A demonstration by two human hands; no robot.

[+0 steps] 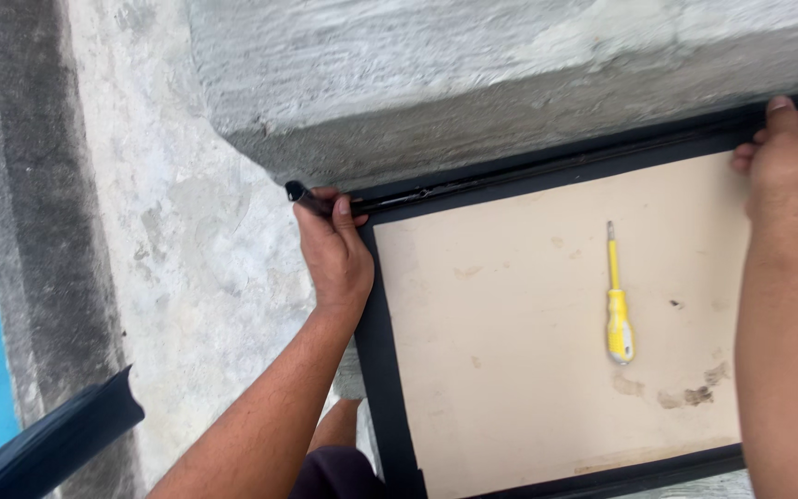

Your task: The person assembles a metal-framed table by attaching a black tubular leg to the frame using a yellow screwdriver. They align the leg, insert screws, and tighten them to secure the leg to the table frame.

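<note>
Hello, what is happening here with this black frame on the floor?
A person is working on a black frame around a beige panel, which lies flat against a concrete step. The left hand presses a black rubber strip at the frame's top left corner. The right hand holds the top rail near the right corner. A yellow screwdriver lies loose on the panel, untouched.

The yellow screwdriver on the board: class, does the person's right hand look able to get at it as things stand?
Probably yes: the screwdriver lies alone on the bare beige board, nothing covering it, though the right hand now presses the dark frame.
</note>
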